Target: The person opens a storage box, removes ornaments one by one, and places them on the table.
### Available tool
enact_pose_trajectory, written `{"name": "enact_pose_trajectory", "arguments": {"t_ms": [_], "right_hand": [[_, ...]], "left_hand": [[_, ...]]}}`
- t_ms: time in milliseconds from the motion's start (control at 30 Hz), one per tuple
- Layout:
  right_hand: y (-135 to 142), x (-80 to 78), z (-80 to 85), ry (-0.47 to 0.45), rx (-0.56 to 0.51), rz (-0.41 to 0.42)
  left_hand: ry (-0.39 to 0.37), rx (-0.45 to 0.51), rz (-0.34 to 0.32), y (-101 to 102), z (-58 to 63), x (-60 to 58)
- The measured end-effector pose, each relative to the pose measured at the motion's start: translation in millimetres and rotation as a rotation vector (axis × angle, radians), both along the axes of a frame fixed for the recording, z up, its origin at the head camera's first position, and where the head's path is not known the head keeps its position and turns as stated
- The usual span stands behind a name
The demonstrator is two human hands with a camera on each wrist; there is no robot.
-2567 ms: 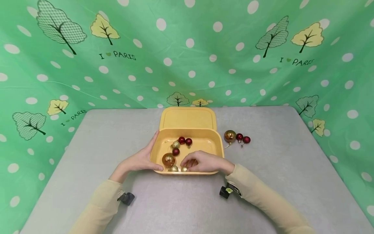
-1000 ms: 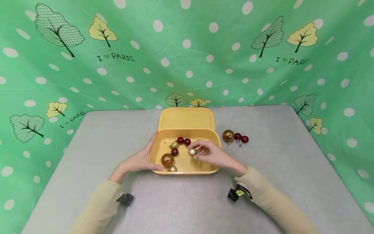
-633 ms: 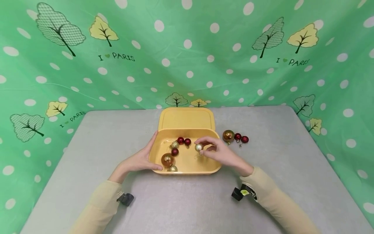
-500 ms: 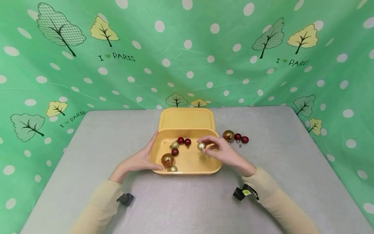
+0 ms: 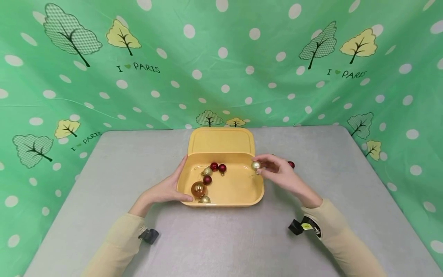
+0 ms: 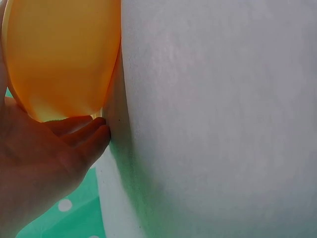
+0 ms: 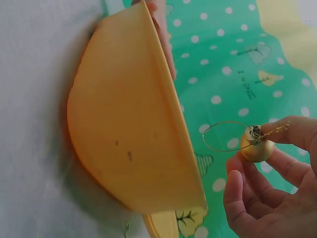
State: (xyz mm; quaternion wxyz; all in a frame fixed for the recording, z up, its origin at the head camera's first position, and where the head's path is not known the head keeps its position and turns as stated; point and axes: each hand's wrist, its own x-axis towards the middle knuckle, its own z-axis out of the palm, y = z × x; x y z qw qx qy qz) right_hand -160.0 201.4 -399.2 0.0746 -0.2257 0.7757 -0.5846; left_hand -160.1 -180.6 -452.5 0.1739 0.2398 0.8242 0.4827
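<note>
A yellow plastic box (image 5: 238,190) stands on the grey table. My left hand (image 5: 164,188) holds its near left corner, thumb at the front rim and fingers along the outer side wall (image 6: 64,59). Above the box's right rim, my right hand (image 5: 282,177) pinches a small gold Christmas bauble (image 5: 255,166) between thumb and fingers. A thin gold loop (image 7: 218,146) hangs from the cap of that bauble (image 7: 257,151). Inside the box lie a large gold bauble (image 5: 199,189), glittery gold ones (image 5: 207,171) and small red ones (image 5: 222,167), mostly toward the left.
The box's lid (image 5: 221,140) lies behind it. A red bauble (image 5: 291,164) shows on the table (image 5: 221,242) beyond my right hand, which hides most of the other baubles there. A green dotted cloth (image 5: 238,100) hangs at the back.
My right hand took the small gold bauble from the box's near side, lifted it and carried it right to the rim. The left hand stays at the box's corner.
</note>
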Motion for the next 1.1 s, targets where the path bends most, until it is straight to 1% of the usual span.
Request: {"name": "enact_pose_trajectory", "arguments": {"t_ms": [67,233,500,700,800,933,1100], "right_hand": [[6.4,0.0,-1.8,-0.005,-0.006,-0.017],[23.9,-1.0,-6.2,0.018,0.012,-0.047],[53.1,1.1,-5.3,0.036,0.081,-0.104],[74.8,4.5,-6.7,0.095,0.113,-0.132],[85.5,5.2,-9.3,0.108,0.132,-0.143],[99.5,2.8,-15.6,0.092,0.166,-0.168],[114.0,-2.1,-21.5,0.073,0.248,-0.203]], "left_hand": [[0.001,-0.001,0.0,-0.4,-0.1,0.0],[-0.005,0.002,0.002,-0.8,-0.2,0.2],[-0.018,0.006,0.006,-0.3,0.4,1.0],[-0.019,0.008,0.004,0.4,1.5,1.3],[-0.02,0.01,0.001,0.6,2.3,1.4],[-0.019,0.011,0.001,0.5,3.2,1.6],[-0.014,0.007,0.001,-0.4,1.8,0.2]]}}
